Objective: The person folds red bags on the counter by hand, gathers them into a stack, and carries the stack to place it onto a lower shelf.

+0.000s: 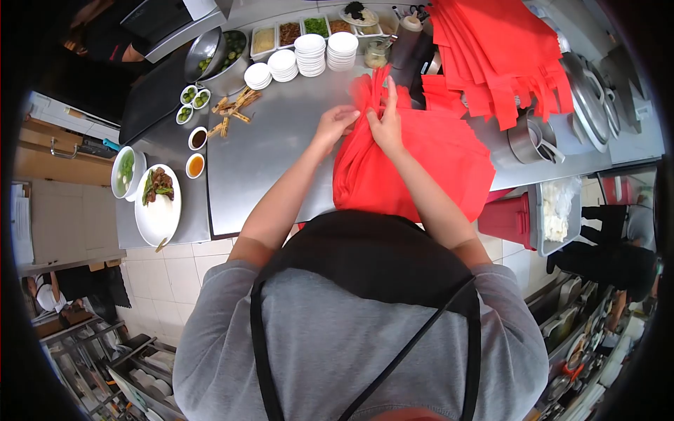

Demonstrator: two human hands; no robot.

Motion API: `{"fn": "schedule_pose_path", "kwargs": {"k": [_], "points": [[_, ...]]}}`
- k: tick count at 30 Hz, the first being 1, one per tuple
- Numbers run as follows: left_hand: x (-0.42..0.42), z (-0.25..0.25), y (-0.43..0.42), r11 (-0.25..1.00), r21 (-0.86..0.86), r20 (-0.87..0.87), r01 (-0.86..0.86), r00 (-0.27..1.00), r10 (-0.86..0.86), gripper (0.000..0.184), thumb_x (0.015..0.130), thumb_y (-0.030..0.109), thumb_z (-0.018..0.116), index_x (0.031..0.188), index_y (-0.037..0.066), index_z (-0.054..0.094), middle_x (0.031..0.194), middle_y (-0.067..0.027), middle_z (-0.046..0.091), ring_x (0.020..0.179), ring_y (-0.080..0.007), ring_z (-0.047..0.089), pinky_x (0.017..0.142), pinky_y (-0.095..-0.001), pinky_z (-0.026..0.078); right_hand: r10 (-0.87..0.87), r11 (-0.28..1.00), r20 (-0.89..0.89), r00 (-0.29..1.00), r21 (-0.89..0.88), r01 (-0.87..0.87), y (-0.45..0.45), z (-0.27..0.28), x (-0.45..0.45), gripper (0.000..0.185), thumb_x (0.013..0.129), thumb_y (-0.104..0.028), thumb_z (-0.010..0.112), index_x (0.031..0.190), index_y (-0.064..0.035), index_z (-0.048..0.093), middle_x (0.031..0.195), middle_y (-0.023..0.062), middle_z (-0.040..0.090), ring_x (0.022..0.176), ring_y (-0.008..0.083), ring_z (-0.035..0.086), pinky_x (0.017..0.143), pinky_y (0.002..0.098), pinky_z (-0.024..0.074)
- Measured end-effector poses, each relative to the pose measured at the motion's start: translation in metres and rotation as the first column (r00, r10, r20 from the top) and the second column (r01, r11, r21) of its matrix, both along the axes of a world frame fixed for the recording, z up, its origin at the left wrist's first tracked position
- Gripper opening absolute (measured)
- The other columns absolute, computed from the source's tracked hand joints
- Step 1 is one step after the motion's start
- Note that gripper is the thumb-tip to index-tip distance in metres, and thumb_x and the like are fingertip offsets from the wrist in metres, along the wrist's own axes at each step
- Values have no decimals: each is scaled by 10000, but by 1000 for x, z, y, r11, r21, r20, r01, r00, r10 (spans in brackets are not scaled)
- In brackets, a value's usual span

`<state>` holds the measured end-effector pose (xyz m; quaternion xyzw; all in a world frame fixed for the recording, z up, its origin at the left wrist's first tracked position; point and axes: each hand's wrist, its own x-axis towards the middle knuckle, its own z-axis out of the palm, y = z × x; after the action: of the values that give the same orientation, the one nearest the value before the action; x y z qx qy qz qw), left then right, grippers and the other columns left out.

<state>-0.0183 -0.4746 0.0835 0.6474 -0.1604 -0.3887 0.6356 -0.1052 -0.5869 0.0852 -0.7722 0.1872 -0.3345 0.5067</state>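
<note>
A thick stack of red fabric bags (421, 165) lies on the steel counter in front of me, its near end reaching the counter's edge. My left hand (335, 128) is at the stack's far left corner, thumb and fingers closed on the edge of a bag. Beside it, my right hand (386, 125) grips the gathered red cloth near the handles, with a finger pointing up. Some cloth by the fingers is blurred. How many layers each hand holds cannot be made out.
Another pile of red bags (491, 49) lies at the back right, near a saucepan (526, 140) and lids. Stacked white saucers (309, 52) and clothespins (235, 109) are behind my left hand. A plate of food (158, 217), soup bowl (126, 172) and sauce cups stand left. Other people are at the sides.
</note>
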Motion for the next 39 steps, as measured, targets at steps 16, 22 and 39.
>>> {"fn": "schedule_pose_path", "kwargs": {"k": [16,22,39], "points": [[16,-23,-5,995,-101,-158,26,986,-42,232,825,247,598,974,69,601,833,-1,615,713,-78,563,619,-224,458,-171,972,-242,955,-202,123,-10,2,9,278,711,-118,605,976,-38,577,917,181,591,849,348,564,726,395,451],[21,-36,-7,990,-142,-284,-7,958,-34,251,838,269,577,978,62,599,878,-18,617,729,-101,573,636,-248,471,-192,979,76,978,-56,197,-10,3,14,470,717,-94,579,1166,-85,440,965,180,573,894,354,553,745,397,453],[22,-32,-16,995,-95,-184,10,982,-28,225,884,275,504,957,84,597,800,16,584,662,-60,522,563,-217,425,-247,954,-294,923,-242,179,-9,11,16,336,662,-374,710,759,-71,601,861,177,581,807,315,575,688,403,467]]}}
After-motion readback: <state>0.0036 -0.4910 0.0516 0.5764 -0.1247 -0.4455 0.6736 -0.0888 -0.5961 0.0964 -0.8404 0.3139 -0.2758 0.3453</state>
